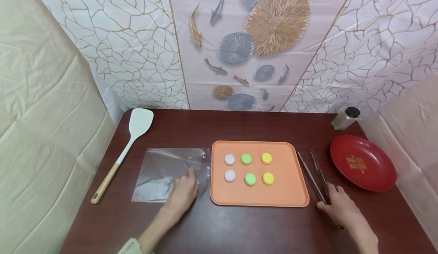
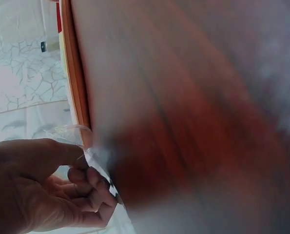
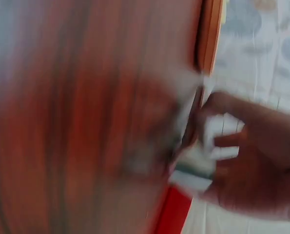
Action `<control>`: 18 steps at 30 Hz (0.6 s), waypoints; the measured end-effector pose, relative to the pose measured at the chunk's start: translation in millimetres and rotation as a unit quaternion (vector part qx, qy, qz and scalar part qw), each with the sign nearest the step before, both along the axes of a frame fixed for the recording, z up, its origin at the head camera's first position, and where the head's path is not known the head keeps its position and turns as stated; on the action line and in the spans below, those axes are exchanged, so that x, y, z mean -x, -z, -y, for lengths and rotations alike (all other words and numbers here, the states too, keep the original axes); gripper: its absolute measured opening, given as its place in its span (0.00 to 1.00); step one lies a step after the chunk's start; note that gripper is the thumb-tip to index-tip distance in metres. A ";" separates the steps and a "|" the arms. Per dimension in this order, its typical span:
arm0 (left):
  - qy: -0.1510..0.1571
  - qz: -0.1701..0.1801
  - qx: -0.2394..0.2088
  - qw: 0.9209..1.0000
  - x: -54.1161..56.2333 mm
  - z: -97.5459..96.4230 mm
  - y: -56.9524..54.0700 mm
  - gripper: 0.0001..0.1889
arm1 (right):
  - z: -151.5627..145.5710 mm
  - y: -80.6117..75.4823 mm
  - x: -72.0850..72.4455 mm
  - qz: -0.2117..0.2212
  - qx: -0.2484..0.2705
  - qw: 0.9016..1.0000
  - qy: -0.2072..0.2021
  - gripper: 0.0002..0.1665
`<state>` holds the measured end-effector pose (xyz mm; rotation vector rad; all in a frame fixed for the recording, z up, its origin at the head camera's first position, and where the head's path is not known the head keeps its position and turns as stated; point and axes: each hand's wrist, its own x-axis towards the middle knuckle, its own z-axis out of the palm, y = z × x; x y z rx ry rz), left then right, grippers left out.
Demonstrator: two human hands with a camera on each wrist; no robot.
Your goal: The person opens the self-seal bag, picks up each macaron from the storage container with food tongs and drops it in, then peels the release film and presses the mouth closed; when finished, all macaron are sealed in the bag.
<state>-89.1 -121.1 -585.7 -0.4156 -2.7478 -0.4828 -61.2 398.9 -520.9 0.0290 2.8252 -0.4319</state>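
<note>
A clear plastic bag (image 1: 155, 176) lies flat on the dark table, left of an orange tray (image 1: 284, 193). My left hand (image 1: 183, 191) rests over its right part; in the left wrist view the thumb and curled fingers pinch the film at its edge. Metal tongs (image 1: 319, 173) lie right of the tray with their arms spread and tips pointing away. Around their near end my right hand (image 1: 342, 208) has its thumb on one side and fingers on the other. The right wrist view is blurred there. On the tray sit pairs of white (image 1: 229, 159), green (image 1: 246, 159) and yellow round pieces (image 1: 266, 158).
A white spatula (image 1: 140, 123) with a wooden handle lies along the table's left side. At the right are a red oval plate (image 1: 380, 170) and, behind it, a black-capped jar (image 1: 342, 120) on its side or tilted. Fabric hangings (image 1: 137, 37) enclose the table.
</note>
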 end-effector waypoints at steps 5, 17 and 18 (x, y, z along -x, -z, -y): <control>-0.019 0.010 -0.034 0.999 -2.6 0.3 1.3 0.14 | -58.0 48.1 9.9 -0.071 0.053 0.996 -0.026 0.37; -0.037 0.119 -0.171 0.977 -2.8 13.1 -9.0 0.08 | -12.9 -7.0 -14.2 -0.215 0.079 0.973 -0.023 0.24; -0.033 0.127 -0.176 0.975 -1.6 14.6 -7.7 0.08 | -2.1 -19.8 -17.2 -0.226 0.087 0.970 -0.029 0.25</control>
